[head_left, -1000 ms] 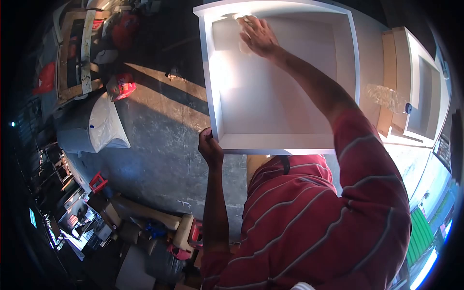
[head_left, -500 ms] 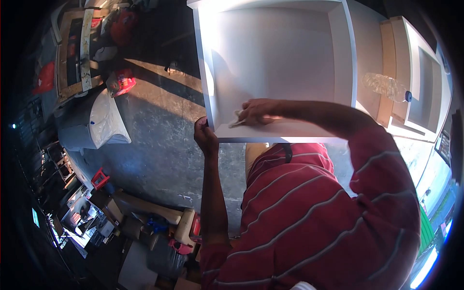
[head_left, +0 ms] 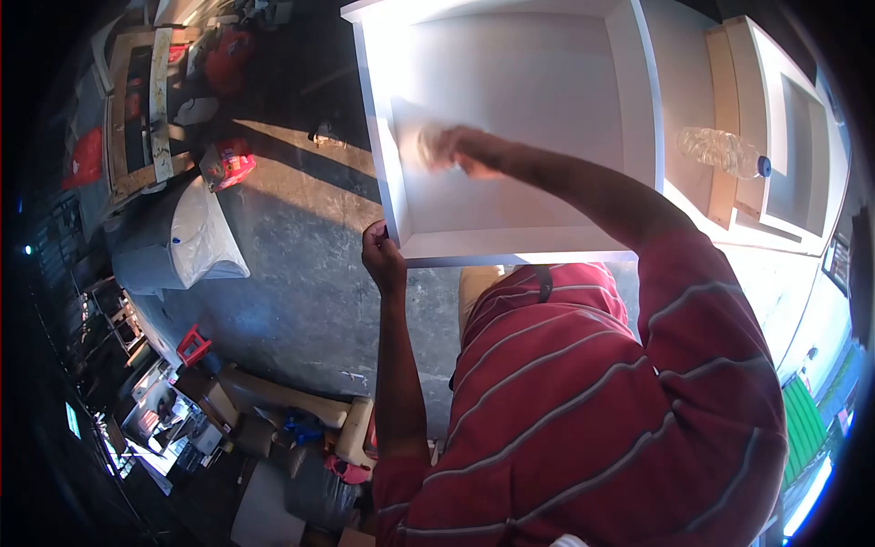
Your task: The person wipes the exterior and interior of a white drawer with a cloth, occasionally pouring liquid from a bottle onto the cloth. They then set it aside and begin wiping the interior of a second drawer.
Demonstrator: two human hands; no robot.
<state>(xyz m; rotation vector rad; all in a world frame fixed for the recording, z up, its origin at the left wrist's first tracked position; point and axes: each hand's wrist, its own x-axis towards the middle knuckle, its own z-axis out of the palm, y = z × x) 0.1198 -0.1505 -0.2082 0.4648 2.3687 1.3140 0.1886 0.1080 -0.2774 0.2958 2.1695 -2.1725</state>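
A white open box like a drawer (head_left: 647, 100) lies in front of me, with raised walls around a flat inner panel. Inside it, near the left wall, my right hand (head_left: 467, 151) is closed on a pale cloth (head_left: 425, 148); both are blurred by motion. At the box's near left corner, my left hand (head_left: 384, 256) has its fingers bent round the outer edge, next to a small dark thing that I cannot make out.
A clear plastic bottle with a blue cap (head_left: 720, 152) lies to the right, by another white frame (head_left: 775, 118). Left on the concrete floor (head_left: 301, 273) are a red packet (head_left: 228, 164), a white-covered object (head_left: 202, 232) and a red stool (head_left: 193, 345).
My right hand has moved with the cloth from the near left corner of the box up along its left side. My left hand stays at the corner.
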